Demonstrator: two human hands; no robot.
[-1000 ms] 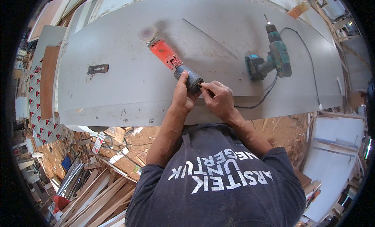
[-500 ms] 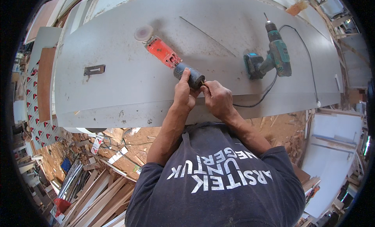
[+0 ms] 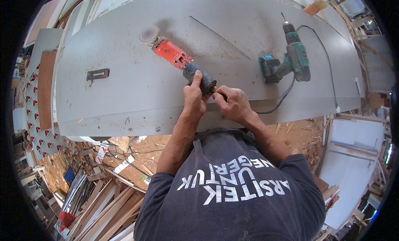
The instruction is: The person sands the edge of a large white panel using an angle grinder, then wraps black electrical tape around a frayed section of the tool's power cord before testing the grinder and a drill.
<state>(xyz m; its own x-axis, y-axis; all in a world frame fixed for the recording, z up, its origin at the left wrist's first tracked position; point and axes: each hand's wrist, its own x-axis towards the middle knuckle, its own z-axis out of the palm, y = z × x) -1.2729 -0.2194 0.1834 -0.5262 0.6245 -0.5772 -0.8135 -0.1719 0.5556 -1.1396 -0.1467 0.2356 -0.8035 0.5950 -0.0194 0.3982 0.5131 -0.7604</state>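
Observation:
My left hand (image 3: pixel 194 96) is wrapped round the dark rear body of a trim router (image 3: pixel 170 54), its thumb on top. The router has a red front part and a cloudy round base, which points away to the far left. At its rear end my right hand (image 3: pixel 235 104) is closed in a pinch on the black power cord (image 3: pixel 272 111), close to where it meets the body. The fingertips partly hide that spot. From behind my right hand the cord runs off to the right, past a cordless drill (image 3: pixel 297 58) lying on the grey board (image 3: pixel 124 95).
A thin metal rod (image 3: pixel 220 36) lies on the board beyond the router. Towards the left is a slotted metal plate (image 3: pixel 98 74). Wood offcuts (image 3: pixel 108 212) are heaped on the floor at lower left, and white panels (image 3: pixel 353 170) stand at right.
The router has shifted slightly left. My right hand's fingers have changed their pinch at its rear end, and the hand has turned a little.

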